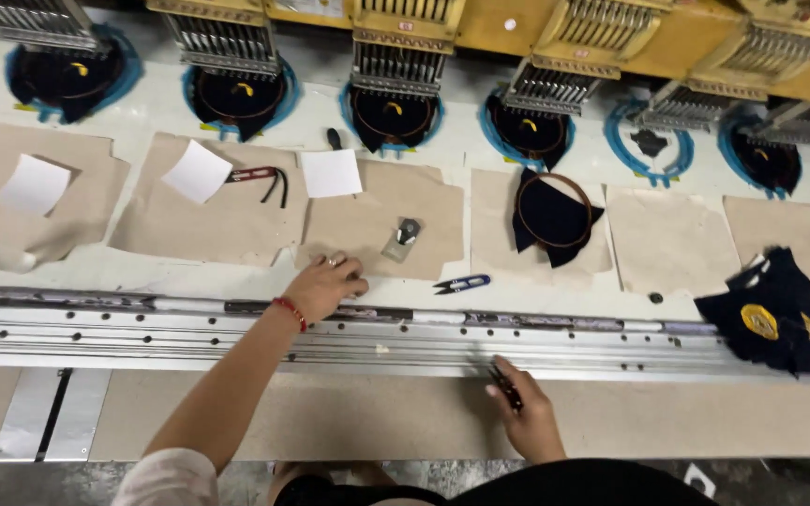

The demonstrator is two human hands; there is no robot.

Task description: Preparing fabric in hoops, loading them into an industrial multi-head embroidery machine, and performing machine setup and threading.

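Note:
My left hand [323,286] reaches forward over the metal rail [142,328] and rests, fingers spread, on the near edge of a brown paper sheet [382,225]; it holds nothing, and a red bracelet circles the wrist. My right hand [525,412] lies near the front board, closed around a small dark tool [506,387]. Blue-handled thread snips [461,282] lie on the table between the hands. A small grey metal piece [404,234] sits on the paper beyond my left hand.
A row of yellow embroidery heads [396,37] stands at the back over hooped dark fabric [391,114]. A loose hooped dark cloth [552,215], white paper squares [330,172], red-handled scissors [260,175] and a pile of dark badged patches [780,314] lie on the table.

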